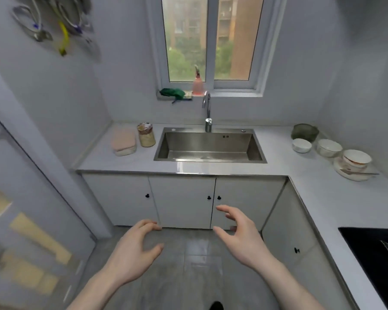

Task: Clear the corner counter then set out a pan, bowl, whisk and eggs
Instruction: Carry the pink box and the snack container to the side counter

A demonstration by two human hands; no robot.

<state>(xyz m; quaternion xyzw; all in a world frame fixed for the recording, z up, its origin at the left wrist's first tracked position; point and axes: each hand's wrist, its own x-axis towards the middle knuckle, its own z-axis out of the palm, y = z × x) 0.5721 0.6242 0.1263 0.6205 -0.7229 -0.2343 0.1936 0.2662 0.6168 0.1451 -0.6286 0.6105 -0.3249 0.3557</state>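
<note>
Both hands are out in front over the grey floor tiles, holding nothing. The left hand has its fingers loosely curled and spread, and the right hand has its fingers wide with the thumb stuck out.

The corner surface on the right is a pale glossy white and carries the dishes: a dark greenish bowl tucked into the corner, 2 white bowls just in front of it side by side, then a stack of bowls sitting on a plate, with what looks like a utensil lying across the plate's rim.

The steel sink sits under the window, with a pink-lidded container and a jar to its left.
</note>
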